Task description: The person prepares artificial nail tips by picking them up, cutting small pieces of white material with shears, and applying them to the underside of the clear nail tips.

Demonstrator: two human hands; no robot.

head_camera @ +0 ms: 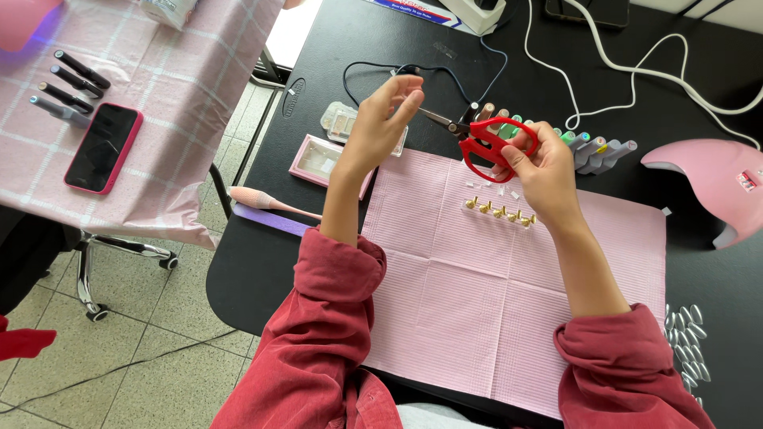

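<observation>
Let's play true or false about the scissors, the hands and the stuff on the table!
1. The right hand holds red-handled scissors. True.
2. The left hand lies flat on the pink mat. False: it is raised above the table, fingertips pinched at the scissor tips.
3. A row of small gold stands sits on the mat. True.
4. The phone lies on the black table. False: it lies on the pink checked cloth of the other table.
5. A pink dome-shaped lamp sits at the right side of the black table. True.
6. Both sleeves are blue. False: the sleeves are red.
</observation>
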